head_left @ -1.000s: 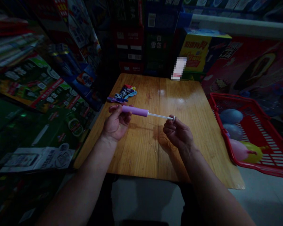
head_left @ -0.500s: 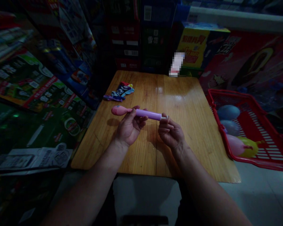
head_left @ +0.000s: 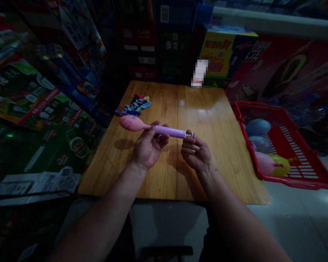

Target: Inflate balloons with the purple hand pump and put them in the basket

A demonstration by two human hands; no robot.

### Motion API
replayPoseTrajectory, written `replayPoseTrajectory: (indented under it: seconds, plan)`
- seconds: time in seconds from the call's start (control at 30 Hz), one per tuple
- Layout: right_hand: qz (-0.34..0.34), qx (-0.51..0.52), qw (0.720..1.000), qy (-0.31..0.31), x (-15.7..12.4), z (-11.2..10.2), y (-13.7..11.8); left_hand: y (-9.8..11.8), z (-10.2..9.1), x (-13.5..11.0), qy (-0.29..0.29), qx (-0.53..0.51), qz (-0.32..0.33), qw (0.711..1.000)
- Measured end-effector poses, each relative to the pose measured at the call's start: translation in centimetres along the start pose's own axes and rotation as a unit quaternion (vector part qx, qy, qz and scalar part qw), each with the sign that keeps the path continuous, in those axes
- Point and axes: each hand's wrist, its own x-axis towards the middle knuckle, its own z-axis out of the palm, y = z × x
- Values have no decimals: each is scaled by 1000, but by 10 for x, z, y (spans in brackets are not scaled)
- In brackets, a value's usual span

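My left hand [head_left: 149, 145] is closed round the front of a purple hand pump [head_left: 169, 131], pinching the neck of a pink balloon [head_left: 131, 123] onto its nozzle. The balloon is partly swollen and sticks out to the left above the wooden table [head_left: 221, 145]. My right hand [head_left: 195, 151] grips the pump's white handle, which sits pushed in against the barrel.
A small pile of flat balloons [head_left: 133, 105] lies at the table's far left. A red basket [head_left: 311, 174] on the floor to the right holds several blown-up balloons [head_left: 258, 127]. Stacked printed boxes [head_left: 35, 98] crowd the left and back.
My right hand pushed the extended handle into the barrel. The pink balloon appeared on the nozzle and has grown larger. Both hands drifted slightly left.
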Motion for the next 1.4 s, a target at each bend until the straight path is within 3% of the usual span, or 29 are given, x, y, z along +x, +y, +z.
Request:
replayPoseTrajectory:
  seconds: [0.17,0.43,0.63,0.9,1.03,1.13,1.27,1.4]
  plan:
    - [-3,-29,1000,7,-2,1,6,-6,0,0,13,-8,-16,1000]
    - [30,36,999,18,1,3,9,-1,-7,2,64,-12,-45,997]
    - [12,39,999,-18,6,3,12,-1,-12,6,34,-29,-78,996]
    - [-27,28,999,14,9,-6,-8,23,-12,16,58,5,0,998]
    - [-24,16,1000,-7,7,-4,-1,16,-13,12,31,4,-7,999]
    - [3,46,999,-26,5,-1,7,3,-12,4,-1,0,-43,999]
    - [45,104,994,13,7,0,9,-2,-10,0,-6,-6,-54,998]
    - [77,240,967,-39,10,-2,12,1,-12,3,5,0,-43,999]
